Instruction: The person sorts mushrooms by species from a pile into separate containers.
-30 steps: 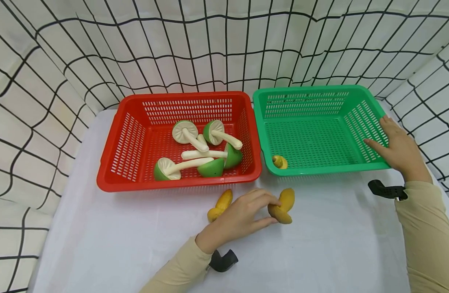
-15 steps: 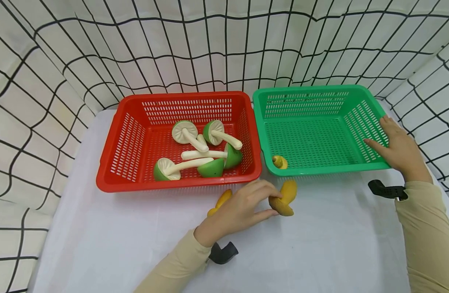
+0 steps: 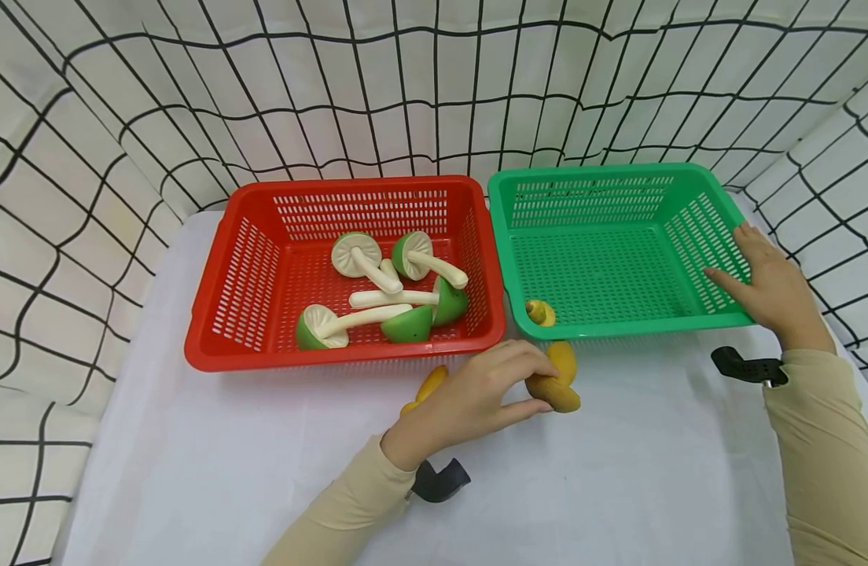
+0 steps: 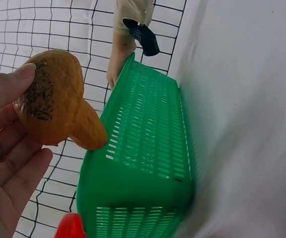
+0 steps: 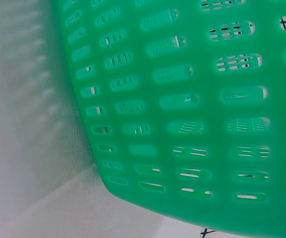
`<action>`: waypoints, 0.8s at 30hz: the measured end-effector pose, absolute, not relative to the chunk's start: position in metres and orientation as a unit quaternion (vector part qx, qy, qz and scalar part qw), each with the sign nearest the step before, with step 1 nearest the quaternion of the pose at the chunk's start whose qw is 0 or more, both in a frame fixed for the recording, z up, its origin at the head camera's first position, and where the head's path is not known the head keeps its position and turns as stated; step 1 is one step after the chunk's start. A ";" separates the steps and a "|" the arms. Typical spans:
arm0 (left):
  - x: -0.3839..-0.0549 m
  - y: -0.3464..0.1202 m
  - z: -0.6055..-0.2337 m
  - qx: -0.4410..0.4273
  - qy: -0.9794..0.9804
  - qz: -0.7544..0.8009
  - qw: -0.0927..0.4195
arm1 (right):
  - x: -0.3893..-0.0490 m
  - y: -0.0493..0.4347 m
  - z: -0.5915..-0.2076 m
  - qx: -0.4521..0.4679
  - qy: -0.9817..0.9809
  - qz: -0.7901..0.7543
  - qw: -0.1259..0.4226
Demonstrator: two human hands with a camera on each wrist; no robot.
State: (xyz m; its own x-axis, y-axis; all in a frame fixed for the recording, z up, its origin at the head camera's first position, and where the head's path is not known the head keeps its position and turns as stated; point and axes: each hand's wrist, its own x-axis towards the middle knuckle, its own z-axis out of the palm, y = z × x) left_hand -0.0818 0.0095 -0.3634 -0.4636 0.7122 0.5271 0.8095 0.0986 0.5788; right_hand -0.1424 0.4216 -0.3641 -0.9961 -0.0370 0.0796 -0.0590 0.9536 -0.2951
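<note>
My left hand [image 3: 476,401] pinches a brownish-yellow toy mushroom [image 3: 554,393] between thumb and fingers, just in front of the green basket's left front corner. Dark specks mark its cap in the left wrist view, and its stub stem points toward the basket. Behind the left wrist lies another yellow mushroom [image 3: 432,383], partly hidden by the hand. A small yellow mushroom [image 3: 541,314] sits inside the green basket [image 3: 618,327] at its front left corner. My right hand [image 3: 781,287] rests on that basket's right rim, thumb stretched inward; the right wrist view mostly shows slotted green wall.
A red basket [image 3: 335,358] stands against the green one's left side. Several green-capped toy mushrooms [image 3: 409,324] with white stems lie in it. White cloth walls with a black grid [image 3: 434,102] enclose the table [image 3: 229,472] behind and at the sides.
My left hand has lifted the yellow mushroom a little forward and to the right, toward the green basket. The right hand stays where it was on the rim.
</note>
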 end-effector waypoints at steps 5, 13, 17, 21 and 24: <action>-0.083 0.011 -0.360 -0.522 -0.736 -0.429 0.053 | -0.143 0.422 -0.365 0.021 -0.989 0.146 0.034; -0.088 0.014 -0.350 -0.529 -0.727 -0.435 0.045 | -0.143 0.423 -0.365 0.020 -0.989 0.145 0.033; -0.097 0.016 -0.350 -0.512 -0.722 -0.463 0.043 | -0.144 0.423 -0.366 0.020 -0.988 0.147 0.035; -0.105 0.019 -0.352 -0.476 -0.731 -0.487 0.051 | -0.143 0.423 -0.366 0.021 -0.988 0.148 0.036; -0.111 0.024 -0.352 -0.453 -0.744 -0.489 0.049 | -0.143 0.423 -0.365 0.022 -0.988 0.150 0.037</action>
State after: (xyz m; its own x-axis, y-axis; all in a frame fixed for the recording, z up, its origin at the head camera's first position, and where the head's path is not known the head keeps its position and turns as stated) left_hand -0.1105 0.0236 -0.3524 -0.5852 0.6254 0.5162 0.7214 0.1108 0.6836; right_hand -0.1431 0.4226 -0.3649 -0.9963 -0.0328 0.0790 -0.0547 0.9543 -0.2938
